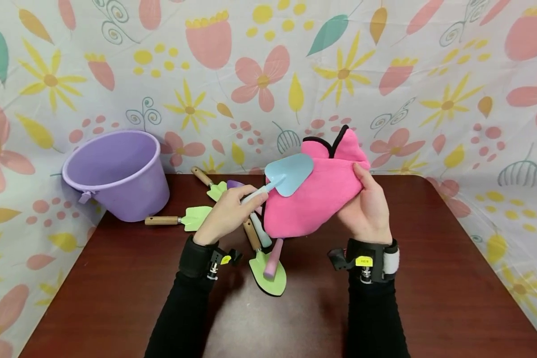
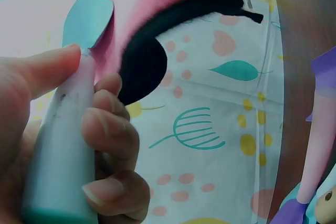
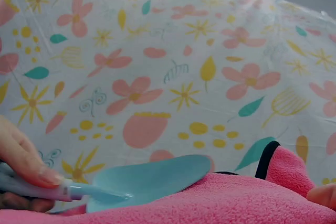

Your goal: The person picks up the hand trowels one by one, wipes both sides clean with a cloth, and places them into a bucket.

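Dark wood table, floral curtain, left hand gripping trowel, right hand holding pink cloth

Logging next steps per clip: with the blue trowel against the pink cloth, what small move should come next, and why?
Probably draw the cloth along the trowel blade. The left hand grips the handle, the right hand holds the cloth, and the blade lies flat on its surface, so a short wipe seems the likeliest next motion.
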A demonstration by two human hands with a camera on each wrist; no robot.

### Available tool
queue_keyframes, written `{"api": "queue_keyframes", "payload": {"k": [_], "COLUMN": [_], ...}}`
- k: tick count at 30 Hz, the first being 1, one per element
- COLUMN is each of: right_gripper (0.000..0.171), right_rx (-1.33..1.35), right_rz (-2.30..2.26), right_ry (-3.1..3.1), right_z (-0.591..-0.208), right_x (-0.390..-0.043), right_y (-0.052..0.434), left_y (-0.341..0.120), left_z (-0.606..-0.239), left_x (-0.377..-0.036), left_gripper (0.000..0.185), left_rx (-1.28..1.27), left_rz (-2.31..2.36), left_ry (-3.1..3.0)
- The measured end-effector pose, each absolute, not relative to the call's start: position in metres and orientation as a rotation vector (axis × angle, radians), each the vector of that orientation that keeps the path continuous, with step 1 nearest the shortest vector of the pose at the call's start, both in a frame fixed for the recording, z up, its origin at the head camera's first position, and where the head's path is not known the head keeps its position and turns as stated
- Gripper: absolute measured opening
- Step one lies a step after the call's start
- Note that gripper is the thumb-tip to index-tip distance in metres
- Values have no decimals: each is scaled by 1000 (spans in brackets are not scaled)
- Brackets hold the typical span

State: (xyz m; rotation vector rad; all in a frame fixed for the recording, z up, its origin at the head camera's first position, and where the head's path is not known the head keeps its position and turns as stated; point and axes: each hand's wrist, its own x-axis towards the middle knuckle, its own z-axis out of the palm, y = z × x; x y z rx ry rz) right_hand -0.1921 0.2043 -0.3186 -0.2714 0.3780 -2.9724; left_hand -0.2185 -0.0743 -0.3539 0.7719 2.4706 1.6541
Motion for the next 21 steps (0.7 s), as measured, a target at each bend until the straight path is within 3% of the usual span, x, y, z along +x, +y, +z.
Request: {"api": "queue_keyframes", "payload": {"k": [9,21], "right_gripper": [40,25], "right_rx": [-111,-210], "right_rz": [-2884,-2832], "right_ry": [477,500], "right_z": [-321,-323], "right_x": [-192,-197], "right_y": [190,169], "left_y": [-71,-71], "left_z": [-345,-346], "left_x": [-210,-212], "left_gripper": [21,25], "left_rx": [763,936], "left_rz": [1701,1588], "left_ry": [2508,2530]}}
